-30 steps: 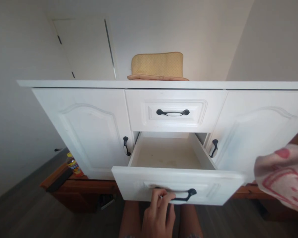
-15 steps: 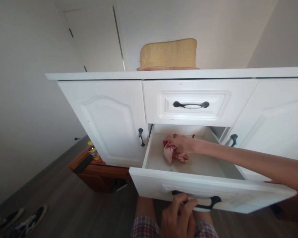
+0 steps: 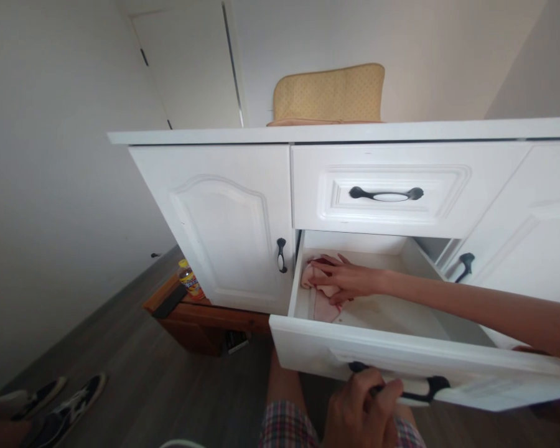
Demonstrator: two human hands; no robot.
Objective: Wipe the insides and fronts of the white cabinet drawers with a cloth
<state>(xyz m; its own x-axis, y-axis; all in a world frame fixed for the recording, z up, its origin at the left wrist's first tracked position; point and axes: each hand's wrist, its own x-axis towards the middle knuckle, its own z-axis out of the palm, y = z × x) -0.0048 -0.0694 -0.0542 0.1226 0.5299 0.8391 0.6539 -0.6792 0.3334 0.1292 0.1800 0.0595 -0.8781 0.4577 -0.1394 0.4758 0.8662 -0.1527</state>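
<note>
The open drawer (image 3: 392, 311) holds 1 pink cloth (image 3: 325, 310) near its left edge. The right hand (image 3: 350, 278) lies over the cloth, fingers spread; the left hand (image 3: 364, 407), apart, is curled around the drawer's handle (image 3: 436, 387).

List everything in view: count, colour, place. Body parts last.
Cabinet: 1, white, centre to right edge
Drawers: 2, white, upper shut, lower open
Cabinet doors: 2, white, flanking drawers
Handles: 4, black with pale centres, on drawers and doors
Cushion-like item: 1, yellow, cabinet top
Cloth: 1, pink and red, inside lower drawer
Bottle: 1, yellow-capped, on wooden unit
Wooden unit: 1, brown, lower left
Wall panel: 1, pale, upper left
Shoes: 2, dark with pale soles, lower left, another person's
Curved edge: 1, white, picture bottom, unidentifiable
Left hand: 1, curled round lower drawer's handle
Right hand: 1, on cloth
Legs: 2, plaid shorts, bottom centre
</note>
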